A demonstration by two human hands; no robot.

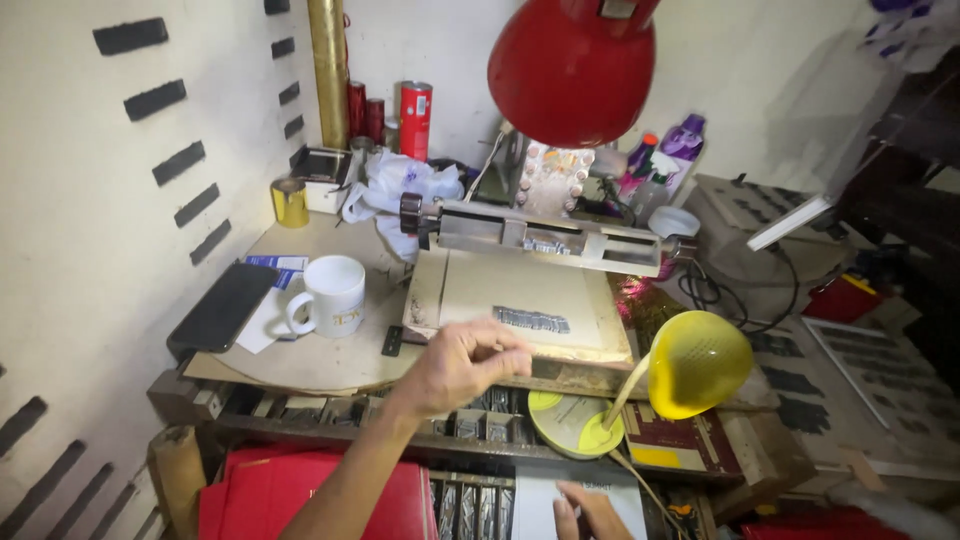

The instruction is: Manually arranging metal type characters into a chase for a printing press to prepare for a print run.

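**Desk:** What is the left hand (462, 362) doing over the counter (330, 362)?

**Photographer:** It reaches in from below with the fingers bunched together at the near edge of a cream plate (530, 300) on a small press. Whether that grip pinches anything I cannot tell; the fingertips hide whatever might be there.

**Desk:** And the plate itself?

**Photographer:** It is pale and roughly square, with stained edges. A short block of dark metal type (531, 319) lies near its middle, just beyond the fingertips. A grey metal bar (545, 235) with a black knob at its left end spans the far side.

**Desk:** Any containers?

**Photographer:** A white mug (328, 293) stands left of the plate, its inside not visible from this angle. Behind it are a gold tin (290, 201), red cans (414, 120) against the wall and a crumpled white plastic bag (400, 185). Below the counter's front edge, a rack of slots (470, 425) holds small metal pieces.

**Desk:** What is cut off or unclear?

**Photographer:** The right hand (588, 512) is cropped by the bottom edge, with its fingers lying flat on a white sheet (540, 505). A red lamp shade (575, 65) blocks the top centre. A yellow lamp (698, 363) covers part of the press's right corner. A black phone (222, 307) lies on the left.
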